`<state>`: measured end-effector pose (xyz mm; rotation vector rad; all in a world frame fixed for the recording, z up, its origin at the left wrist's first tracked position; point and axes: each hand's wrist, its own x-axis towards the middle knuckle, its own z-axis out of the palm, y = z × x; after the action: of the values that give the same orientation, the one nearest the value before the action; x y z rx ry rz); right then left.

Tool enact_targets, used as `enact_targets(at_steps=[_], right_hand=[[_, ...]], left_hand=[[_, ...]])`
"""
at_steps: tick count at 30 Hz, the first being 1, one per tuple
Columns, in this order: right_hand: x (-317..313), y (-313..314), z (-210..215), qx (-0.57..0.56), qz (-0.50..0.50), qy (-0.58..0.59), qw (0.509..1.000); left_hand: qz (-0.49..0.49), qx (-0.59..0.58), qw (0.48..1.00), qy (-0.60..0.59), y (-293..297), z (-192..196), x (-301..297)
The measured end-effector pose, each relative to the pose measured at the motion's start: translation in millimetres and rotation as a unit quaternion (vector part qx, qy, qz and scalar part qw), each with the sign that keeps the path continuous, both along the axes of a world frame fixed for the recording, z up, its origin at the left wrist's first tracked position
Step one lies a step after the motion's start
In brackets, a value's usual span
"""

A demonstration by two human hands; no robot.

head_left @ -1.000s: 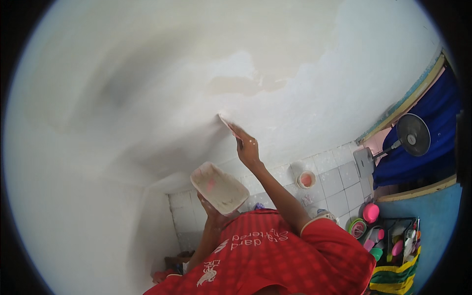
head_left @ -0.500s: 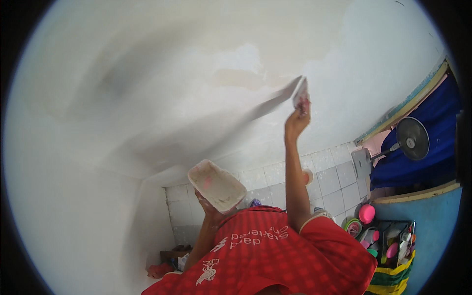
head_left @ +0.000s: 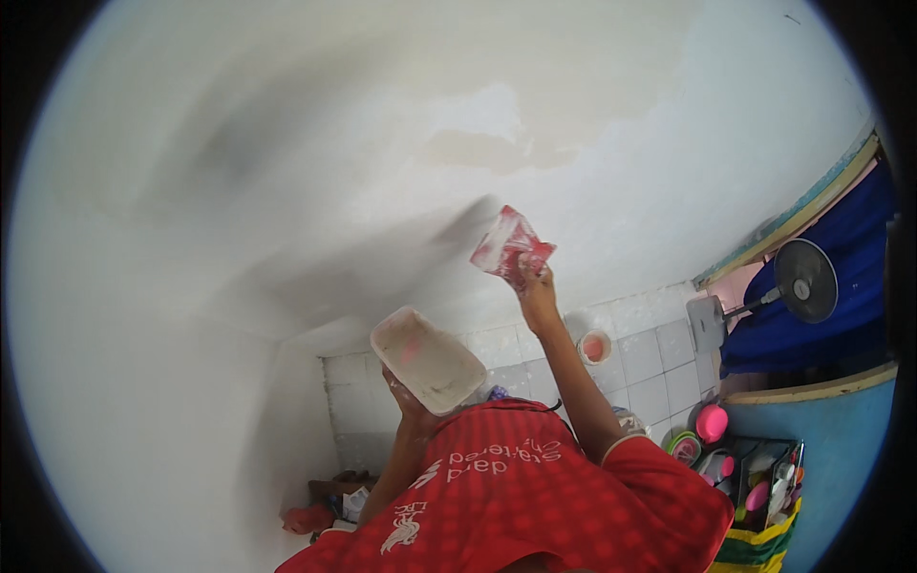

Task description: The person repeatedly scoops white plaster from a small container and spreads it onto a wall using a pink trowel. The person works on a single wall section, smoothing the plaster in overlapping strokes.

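My left hand (head_left: pixel 409 399) grips the side of a white rectangular tub (head_left: pixel 430 359), tilted so its inside shows, smeared with whitish paste and a pink patch. In my right hand (head_left: pixel 536 286) is a red putty spreader (head_left: pixel 508 243) coated with white paste. Its flat blade is off the wall and above the tub, to the right of it. Ahead spreads a white wall (head_left: pixel 611 210) with uneven beige and white patches (head_left: pixel 478 143) of filler on its upper part. My arm and the spreader cast a shadow across it.
Grey-white tiles (head_left: pixel 650 358) line the lower wall, with a round container (head_left: pixel 594 347) standing by them. To the right are a fan (head_left: pixel 805 281), a blue curtain (head_left: pixel 764 334), and a yellow-green bag (head_left: pixel 755 546) near kitchen items. A box (head_left: pixel 334 492) lies at lower left.
My right hand has come down and to the left with the spreader, away from the wall patch and nearer the tub. The spreader's broad face has turned into view. The tub has barely shifted.
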<state>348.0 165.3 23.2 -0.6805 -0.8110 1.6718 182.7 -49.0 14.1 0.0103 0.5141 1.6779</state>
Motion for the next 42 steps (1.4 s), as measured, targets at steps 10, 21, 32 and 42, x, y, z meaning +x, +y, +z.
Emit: enact_targets(at_steps=[10, 21, 32, 42], right_hand=[[33, 62, 26, 0.495, -0.360, -0.404, 0.680], [-2, 86, -72, 0.530, -0.203, -0.532, 0.629], [31, 62, 26, 0.194, -0.437, -0.342, 0.809], [-120, -13, 6, 0.366, -0.102, -0.313, 0.871]], left_hand=[[-0.037, 0.033, 0.999, 0.000, 5, 1, -9], [-0.059, 0.045, 0.997, 0.032, 11, 18, -1], [-0.060, 0.061, 0.996, -0.009, 12, 32, 7], [-0.073, 0.053, 0.996, -0.013, 9, 9, -4]])
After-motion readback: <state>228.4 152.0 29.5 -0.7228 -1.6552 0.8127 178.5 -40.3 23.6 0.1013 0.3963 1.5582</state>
